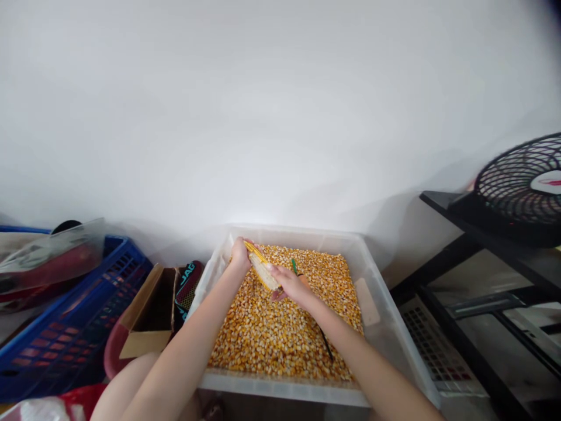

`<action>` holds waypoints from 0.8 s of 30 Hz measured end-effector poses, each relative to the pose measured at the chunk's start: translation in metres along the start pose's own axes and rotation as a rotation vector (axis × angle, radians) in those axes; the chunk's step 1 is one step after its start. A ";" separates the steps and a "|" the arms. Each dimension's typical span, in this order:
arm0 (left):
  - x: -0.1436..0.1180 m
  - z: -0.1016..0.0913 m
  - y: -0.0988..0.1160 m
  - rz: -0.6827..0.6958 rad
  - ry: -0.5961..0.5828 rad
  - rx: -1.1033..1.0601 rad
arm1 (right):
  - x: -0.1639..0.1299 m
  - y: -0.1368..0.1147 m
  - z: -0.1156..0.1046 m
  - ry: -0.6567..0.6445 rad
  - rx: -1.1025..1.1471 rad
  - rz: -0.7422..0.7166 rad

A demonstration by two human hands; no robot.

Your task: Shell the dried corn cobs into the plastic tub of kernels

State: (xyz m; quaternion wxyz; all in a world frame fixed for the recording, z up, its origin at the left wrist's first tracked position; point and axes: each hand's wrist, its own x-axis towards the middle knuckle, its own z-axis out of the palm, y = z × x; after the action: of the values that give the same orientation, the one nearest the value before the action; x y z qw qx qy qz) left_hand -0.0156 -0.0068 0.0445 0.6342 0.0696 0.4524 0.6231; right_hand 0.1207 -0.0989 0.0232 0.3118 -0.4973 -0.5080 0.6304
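An ear of corn [263, 270] is held tilted between both hands, above a plastic bin. Part of it is bare pale cob, while yellow kernels remain along its upper left and lower edges. My left hand [241, 254] is closed around the upper left end. At the lower right end, my right hand [290, 283] grips the cob with the thumb on its bare side. Loose corn kernels [280, 345] lie thick across the bin. Beside my right hand, a small green and black item [294, 266] is partly hidden, so its kind is unclear.
The translucent plastic bin [385, 316] stands against a white wall. To the left are an open cardboard box [146, 342] and a blue crate [127, 263] with bagged items. On the right, a black fan [517, 181] rests on a black frame [456, 333].
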 end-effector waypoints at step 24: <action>0.004 -0.010 0.019 -0.058 -0.274 -0.046 | -0.009 -0.001 -0.006 -0.273 0.055 -0.238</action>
State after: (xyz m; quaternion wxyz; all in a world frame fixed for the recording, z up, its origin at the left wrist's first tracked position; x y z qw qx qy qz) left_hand -0.0375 -0.0038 0.0490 0.7090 0.1263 0.3490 0.5996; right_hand 0.1290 -0.1043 0.0273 0.3260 -0.3349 -0.5834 0.6642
